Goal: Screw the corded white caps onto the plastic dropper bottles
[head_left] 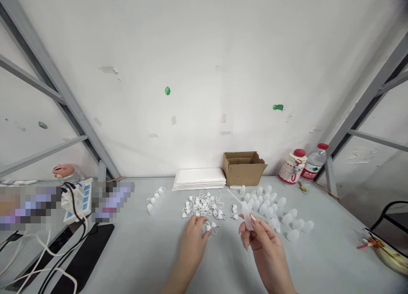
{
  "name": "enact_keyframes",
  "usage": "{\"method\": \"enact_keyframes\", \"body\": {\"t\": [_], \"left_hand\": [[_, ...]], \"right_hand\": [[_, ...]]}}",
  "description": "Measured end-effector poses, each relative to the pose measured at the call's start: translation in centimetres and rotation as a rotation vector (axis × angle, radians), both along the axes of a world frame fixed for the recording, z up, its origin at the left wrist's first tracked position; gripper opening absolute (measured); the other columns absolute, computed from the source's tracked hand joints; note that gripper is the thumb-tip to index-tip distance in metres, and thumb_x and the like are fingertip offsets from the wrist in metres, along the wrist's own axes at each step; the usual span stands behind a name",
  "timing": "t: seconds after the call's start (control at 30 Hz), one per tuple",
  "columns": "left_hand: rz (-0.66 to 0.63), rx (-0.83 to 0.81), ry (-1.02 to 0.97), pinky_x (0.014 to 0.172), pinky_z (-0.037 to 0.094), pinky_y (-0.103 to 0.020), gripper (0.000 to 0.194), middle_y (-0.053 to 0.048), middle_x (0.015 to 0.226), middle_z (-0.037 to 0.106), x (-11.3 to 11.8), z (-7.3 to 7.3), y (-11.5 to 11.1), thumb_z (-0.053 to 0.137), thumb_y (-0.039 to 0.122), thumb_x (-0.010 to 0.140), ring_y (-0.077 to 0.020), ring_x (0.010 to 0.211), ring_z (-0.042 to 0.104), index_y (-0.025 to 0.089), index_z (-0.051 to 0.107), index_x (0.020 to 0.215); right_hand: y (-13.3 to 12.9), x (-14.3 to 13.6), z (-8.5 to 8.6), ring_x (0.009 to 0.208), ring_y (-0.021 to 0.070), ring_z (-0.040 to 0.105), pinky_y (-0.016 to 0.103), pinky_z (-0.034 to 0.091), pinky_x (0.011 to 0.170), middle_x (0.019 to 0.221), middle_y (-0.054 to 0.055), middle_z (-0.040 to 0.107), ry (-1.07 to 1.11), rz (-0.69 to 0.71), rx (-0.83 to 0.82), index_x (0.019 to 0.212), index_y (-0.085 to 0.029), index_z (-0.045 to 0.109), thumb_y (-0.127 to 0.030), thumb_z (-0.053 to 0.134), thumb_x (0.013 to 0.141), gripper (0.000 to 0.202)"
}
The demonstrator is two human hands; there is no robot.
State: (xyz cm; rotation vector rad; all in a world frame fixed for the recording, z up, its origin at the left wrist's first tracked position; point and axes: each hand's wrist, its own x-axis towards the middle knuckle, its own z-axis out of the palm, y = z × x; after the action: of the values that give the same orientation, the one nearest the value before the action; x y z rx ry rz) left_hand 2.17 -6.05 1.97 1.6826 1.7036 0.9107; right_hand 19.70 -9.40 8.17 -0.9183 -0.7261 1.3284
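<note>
My left hand [195, 236] rests low over the table, its thumb and fingers closing on a small white plastic cap [208, 227] with a thin curled tail. Beyond its fingertips lies a loose pile of similar white caps [204, 205] with looped tails. Pinched in my right hand [263, 238] is a small translucent plastic bottle [247, 216], tilted, with a thin pale stem pointing up and left. Just past that hand, several translucent rounded bottles [264, 202] stand grouped on the table. To the left, a short row of translucent pieces with white caps [155, 199] is set apart.
Against the wall are a stack of white sheets [199, 179] and an open cardboard box [245, 172]. A red-lidded jar [292, 167] and a water bottle [315, 163] stand at back right. A power strip [83, 198], cables and a black flat object [86, 255] occupy the left.
</note>
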Motion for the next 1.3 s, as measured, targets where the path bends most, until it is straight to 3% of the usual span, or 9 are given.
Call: {"method": "enact_keyframes", "body": {"t": [0.23,0.37,0.47,0.57,0.7,1.0,1.1,1.23,1.3], "left_hand": [[-0.106,0.000,0.328,0.081,0.039,-0.032,0.024,-0.007,0.091,0.061,0.4,-1.0,1.0,0.044,0.009,0.077,-0.0228,0.093,0.054,0.019,0.065,0.085],[-0.117,0.029,0.370,0.082,0.042,-0.032,0.021,-0.007,0.091,0.062,0.1,-1.3,1.3,0.046,0.011,0.079,-0.0215,0.093,0.056,0.018,0.064,0.087],[-0.049,0.111,0.240,0.081,0.045,-0.034,0.021,-0.006,0.091,0.062,-0.4,-1.5,1.5,0.047,0.017,0.080,-0.0217,0.091,0.058,0.021,0.064,0.093],[0.056,0.179,-0.085,0.075,0.049,-0.034,0.021,-0.005,0.089,0.061,-1.0,-1.5,1.9,0.051,0.028,0.079,-0.0199,0.081,0.061,0.023,0.065,0.093],[0.129,0.115,-0.447,0.076,0.051,-0.034,0.027,-0.005,0.087,0.060,-1.3,-1.4,2.5,0.059,0.039,0.071,-0.0195,0.077,0.064,0.019,0.068,0.085],[0.181,-0.046,-0.549,0.064,0.052,-0.035,0.028,-0.007,0.071,0.069,-2.2,-2.1,3.7,0.065,0.042,0.060,-0.0219,0.063,0.066,0.016,0.068,0.073],[0.193,-0.080,-0.537,0.062,0.050,-0.036,0.021,-0.005,0.060,0.068,-2.6,-1.3,3.7,0.070,0.036,0.055,-0.0219,0.056,0.064,0.017,0.068,0.065],[0.182,-0.064,-0.588,0.074,0.049,-0.035,0.028,-0.007,0.081,0.071,-2.5,1.0,2.6,0.070,0.037,0.059,-0.0221,0.073,0.066,0.018,0.071,0.079],[0.109,-0.134,-0.789,0.080,0.049,-0.033,0.032,-0.009,0.089,0.071,-1.9,2.4,1.6,0.070,0.038,0.063,-0.0221,0.083,0.066,0.017,0.070,0.086]], "right_hand": [[-0.1,0.0,-0.3,0.047,0.0077,0.044,0.023,0.042,0.056,0.064,0.001,0.062,-0.060,-0.017,-0.014,0.075,-0.016,0.067,-0.044,0.066,0.073,0.028],[0.0,-0.1,-0.7,0.048,0.0082,0.045,0.023,0.043,0.055,0.065,0.001,0.063,-0.095,-0.031,-0.022,0.072,-0.017,0.066,-0.046,0.067,0.072,0.028],[0.2,-0.1,-1.4,0.057,0.0111,0.052,0.025,0.046,0.067,0.073,0.001,0.066,-0.146,-0.068,-0.033,0.084,-0.020,0.068,-0.047,0.068,0.070,0.031],[0.5,-0.2,-2.1,0.072,0.0158,0.058,0.030,0.045,0.081,0.087,0.004,0.069,-0.226,-0.080,-0.056,0.094,-0.022,0.068,-0.048,0.069,0.069,0.036],[0.8,-0.6,-2.4,0.082,0.0214,0.062,0.035,0.046,0.084,0.096,0.008,0.069,-0.254,-0.036,-0.077,0.094,-0.021,0.068,-0.047,0.070,0.068,0.038],[0.7,-1.3,-1.7,0.070,0.0199,0.063,0.033,0.051,0.074,0.083,0.008,0.071,-0.273,0.052,-0.058,0.083,-0.019,0.070,-0.047,0.072,0.064,0.035],[0.6,-1.4,-1.4,0.065,0.0181,0.061,0.031,0.051,0.070,0.077,0.007,0.070,-0.308,0.095,-0.059,0.080,-0.018,0.070,-0.047,0.072,0.063,0.034],[0.7,-1.7,-1.6,0.067,0.0191,0.061,0.031,0.051,0.070,0.075,0.006,0.069,-0.329,0.101,-0.047,0.078,-0.017,0.068,-0.045,0.072,0.063,0.032],[0.7,-2.1,-2.0,0.071,0.0202,0.062,0.031,0.051,0.070,0.075,0.006,0.068,-0.352,0.070,-0.022,0.078,-0.018,0.066,-0.043,0.072,0.064,0.030]]}}
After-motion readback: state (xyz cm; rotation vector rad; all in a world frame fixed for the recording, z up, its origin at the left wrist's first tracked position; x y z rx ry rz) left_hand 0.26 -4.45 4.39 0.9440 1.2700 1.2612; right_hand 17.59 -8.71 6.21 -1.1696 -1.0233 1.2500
